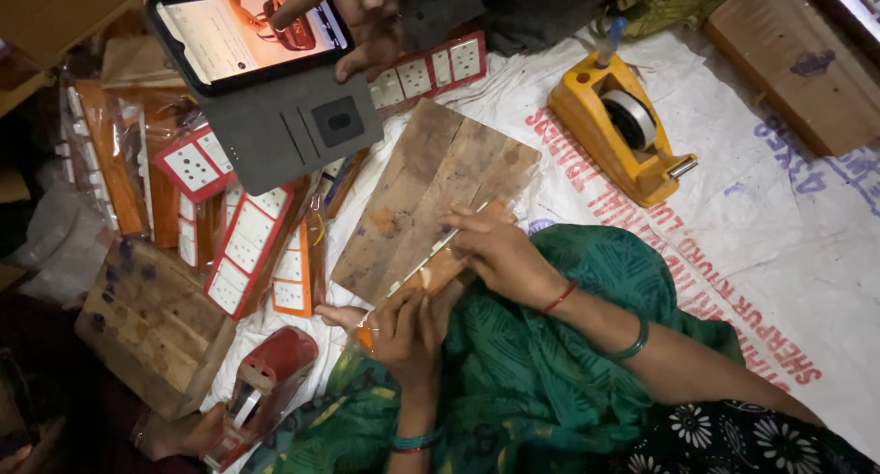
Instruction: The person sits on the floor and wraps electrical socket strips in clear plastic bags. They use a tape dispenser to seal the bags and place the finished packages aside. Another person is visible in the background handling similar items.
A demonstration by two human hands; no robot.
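Note:
My left hand (403, 327) grips the near end of a long orange strip in clear plastic wrap (440, 270). My right hand (495, 249) presses on the strip's far end, fingers curled over it. The strip lies slantwise across the near edge of a worn wooden board (431, 190), which rests on a white printed sack (733, 208). Both hands sit over my green-clad lap.
A yellow tape dispenser (623, 130) stands to the right of the board, a red one (266, 382) at lower left beside a wooden block (156, 323). Red and orange socket strips (247, 245) lie at the left. Another person's hands hold a phone in a grey flip cover (266, 61).

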